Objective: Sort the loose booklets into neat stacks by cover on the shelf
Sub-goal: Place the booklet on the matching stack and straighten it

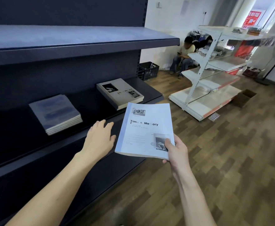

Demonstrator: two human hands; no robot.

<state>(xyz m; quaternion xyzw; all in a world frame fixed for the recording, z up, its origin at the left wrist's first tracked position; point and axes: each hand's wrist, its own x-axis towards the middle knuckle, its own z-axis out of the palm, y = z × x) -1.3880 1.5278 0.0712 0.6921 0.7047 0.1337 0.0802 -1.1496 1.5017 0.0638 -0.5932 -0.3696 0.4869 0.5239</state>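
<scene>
Right hand: the right hand (176, 148) comes in from the near right and grips the near right corner of a booklet, thumb on top of the cover and fingers curled underneath.
Held booklet: the white booklet (145, 129) is held in the air just in front of the shelf edge, cover up, tilted a little; its title reads "Time & Memory", with a small picture at the top and another under the thumb.
Left hand: the left hand (101, 137) reaches in from the near left, palm down, fingers straight and relaxed, holding nothing; its fingertips rest at the front edge of the dark shelf (101, 98), just left of the held booklet.
Left stack: a neat stack of blue-grey booklets (55, 112) lies flat on the shelf, far left of the hands.
Right stack: a grey stack (119, 93) lies on the same shelf to the right, well apart from the blue-grey one; its top cover shows dark pictures and a similar title.
Upper shelf: a blue-topped shelf board (78, 41) runs above.
Room: a white shelving unit (214, 72) stands far right on a wooden floor (231, 160); a person (184, 56) sits by the far wall beside a black crate (149, 70).
</scene>
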